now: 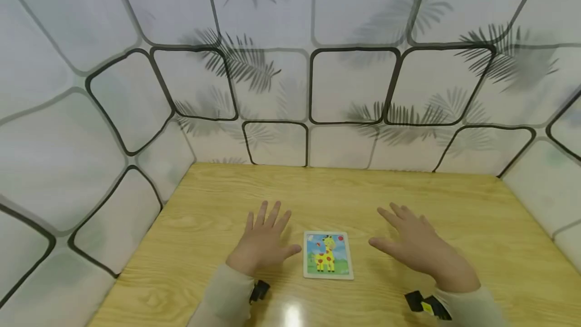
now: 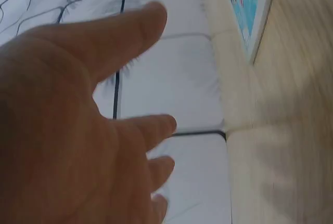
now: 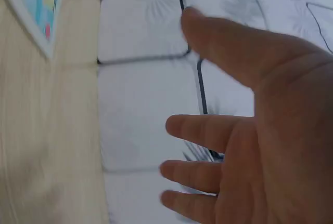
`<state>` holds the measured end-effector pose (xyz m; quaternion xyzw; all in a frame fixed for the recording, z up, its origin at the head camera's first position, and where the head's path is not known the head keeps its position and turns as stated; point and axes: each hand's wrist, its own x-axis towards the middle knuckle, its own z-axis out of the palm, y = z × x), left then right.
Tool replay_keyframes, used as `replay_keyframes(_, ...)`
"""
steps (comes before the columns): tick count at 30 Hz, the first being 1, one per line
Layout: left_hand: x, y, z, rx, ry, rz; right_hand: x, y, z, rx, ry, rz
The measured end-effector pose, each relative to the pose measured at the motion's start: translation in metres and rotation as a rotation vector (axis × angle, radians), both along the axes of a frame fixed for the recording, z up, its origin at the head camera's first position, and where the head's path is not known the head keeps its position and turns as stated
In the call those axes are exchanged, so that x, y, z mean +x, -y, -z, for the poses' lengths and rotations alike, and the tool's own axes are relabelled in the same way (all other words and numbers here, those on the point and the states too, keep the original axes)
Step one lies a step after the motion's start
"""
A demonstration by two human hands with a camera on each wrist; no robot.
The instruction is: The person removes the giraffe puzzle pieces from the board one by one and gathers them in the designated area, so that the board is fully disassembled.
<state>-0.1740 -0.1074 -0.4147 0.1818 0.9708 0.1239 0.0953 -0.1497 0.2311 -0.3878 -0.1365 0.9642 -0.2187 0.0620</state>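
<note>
A small square giraffe picture puzzle or card (image 1: 328, 255) with a white border lies flat on the wooden table between the two hands. To its left, the left hand (image 1: 265, 243) has its fingers spread and holds nothing. On the other side, the right hand (image 1: 415, 243) is likewise spread, with its thumb toward the picture and a gap between them. In the left wrist view a corner of the picture (image 2: 250, 11) shows at the top, apart from the left thumb (image 2: 130, 31). Part of the same picture (image 3: 39, 5) appears at the upper left of the right wrist view.
The wood-grain table (image 1: 204, 216) runs back to a cloth wall (image 1: 345, 90) patterned with dark outlines and leaves. The same cloth rises on the left and right sides. Dark straps with small black pieces (image 1: 259, 290) sit at both wrists.
</note>
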Motion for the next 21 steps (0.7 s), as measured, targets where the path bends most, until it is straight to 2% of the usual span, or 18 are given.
replay_keyframes(3, -0.001, -0.006, 0.008, 0.031, 0.048, 0.068, -0.006, 0.022, 0.005, -0.050, 0.043, -0.077)
replay_keyframes(6, -0.005, -0.013, 0.011, 0.034, 0.042, 0.116, -0.019, 0.049, 0.012, -0.071, 0.033, -0.153)
replay_keyframes(10, -0.013, -0.019, 0.011, -0.027, 0.005, 0.135, -0.046, 0.085, 0.020, -0.083, 0.006, -0.267)
replay_keyframes(14, -0.015, -0.023, 0.014, -0.043, 0.032, 0.145, -0.065, 0.108, 0.032, -0.032, 0.037, -0.318)
replay_keyframes(17, -0.011, -0.025, 0.019, -0.039, 0.057, 0.154, -0.069, 0.118, 0.041, 0.014, 0.068, -0.337)
replay_keyframes(21, -0.003, -0.024, 0.027, -0.043, 0.058, 0.146, -0.067, 0.131, 0.051, 0.000, 0.113, -0.347)
